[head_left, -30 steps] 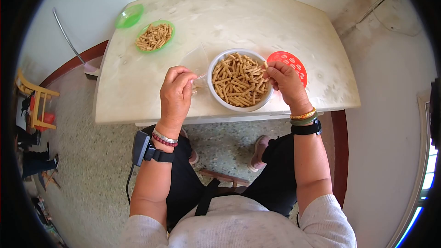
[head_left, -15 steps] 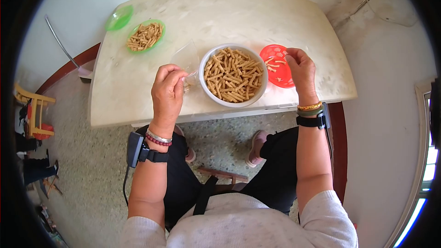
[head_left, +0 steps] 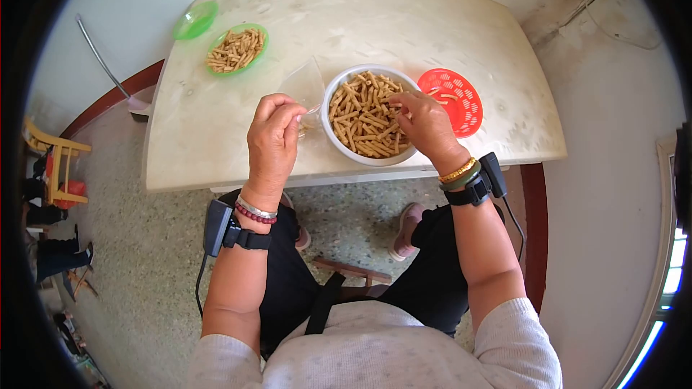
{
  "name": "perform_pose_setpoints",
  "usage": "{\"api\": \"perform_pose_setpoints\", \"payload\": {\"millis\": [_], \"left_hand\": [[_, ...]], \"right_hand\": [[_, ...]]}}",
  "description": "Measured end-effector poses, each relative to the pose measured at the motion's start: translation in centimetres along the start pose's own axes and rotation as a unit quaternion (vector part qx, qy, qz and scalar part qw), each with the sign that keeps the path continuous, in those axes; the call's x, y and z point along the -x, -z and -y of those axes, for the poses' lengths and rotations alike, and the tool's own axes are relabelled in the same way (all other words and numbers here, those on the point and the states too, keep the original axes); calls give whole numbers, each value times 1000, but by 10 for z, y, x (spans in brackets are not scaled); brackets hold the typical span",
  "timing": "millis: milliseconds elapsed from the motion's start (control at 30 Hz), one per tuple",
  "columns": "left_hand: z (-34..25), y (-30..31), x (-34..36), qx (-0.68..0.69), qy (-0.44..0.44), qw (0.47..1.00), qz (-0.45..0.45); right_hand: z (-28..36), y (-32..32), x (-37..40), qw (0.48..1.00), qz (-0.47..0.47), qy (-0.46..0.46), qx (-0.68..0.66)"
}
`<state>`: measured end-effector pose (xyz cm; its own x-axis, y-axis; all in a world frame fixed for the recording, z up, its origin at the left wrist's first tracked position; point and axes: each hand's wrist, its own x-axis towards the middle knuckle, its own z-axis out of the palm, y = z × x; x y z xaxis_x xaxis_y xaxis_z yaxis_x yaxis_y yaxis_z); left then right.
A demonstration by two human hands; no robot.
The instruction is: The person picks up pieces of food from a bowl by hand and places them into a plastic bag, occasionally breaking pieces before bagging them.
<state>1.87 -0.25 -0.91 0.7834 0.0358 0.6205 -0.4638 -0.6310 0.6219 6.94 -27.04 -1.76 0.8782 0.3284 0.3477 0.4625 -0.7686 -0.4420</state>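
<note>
My left hand is closed in a pinch on the edge of a clear plastic bag, left of the bowl. A few pale pieces show low in the bag, mostly behind my fingers. Beside it stands a light grey bowl heaped with brown stick-shaped snacks. My right hand reaches over the bowl's right side, its thumb and fingers pinched at the sticks. Whether a stick is between those fingertips cannot be made out. Partly behind that hand, a red perforated plastic basket has several paler sticks in it.
Toward the back left of the pale table are a green plate of similar sticks and a green dish. A wooden chair stands on the floor at the left. Walls are close behind and to the right.
My right hand has moved left from the red basket to the sticks in the bowl. My left hand still holds the bag in nearly the same place. The view has shifted slightly.
</note>
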Motion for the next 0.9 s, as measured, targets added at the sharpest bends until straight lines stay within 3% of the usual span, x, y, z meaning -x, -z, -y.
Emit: {"api": "perform_pose_setpoints", "payload": {"millis": [233,300,333,367,467,600,767,833,900], "left_hand": [[0,0,0,-7,-13,1000,5],[0,1,-1,-7,-11,1000,3],[1,1,-1,-4,-12,1000,3],[1,1,0,0,-13,1000,4],[0,0,0,11,-1,1000,16],[-2,0,1,4,-11,1000,19],[0,-4,5,12,-9,1000,26],[1,-6,6,17,-19,999,23],[-1,-3,5,10,-21,999,25]], "right_hand": [[1,-23,-15,998,8,-11,-63],[10,-15,-21,933,15,-170,-316],[14,-11,-21,885,1,-205,-418],[13,-9,-22,886,4,-204,-418],[18,5,-22,759,27,-275,-589],[32,0,-24,805,36,-203,-557],[78,-16,-38,782,-37,-101,-614],[84,-25,-47,841,-33,-69,-536],[85,-28,-51,848,-5,-81,-523]]}}
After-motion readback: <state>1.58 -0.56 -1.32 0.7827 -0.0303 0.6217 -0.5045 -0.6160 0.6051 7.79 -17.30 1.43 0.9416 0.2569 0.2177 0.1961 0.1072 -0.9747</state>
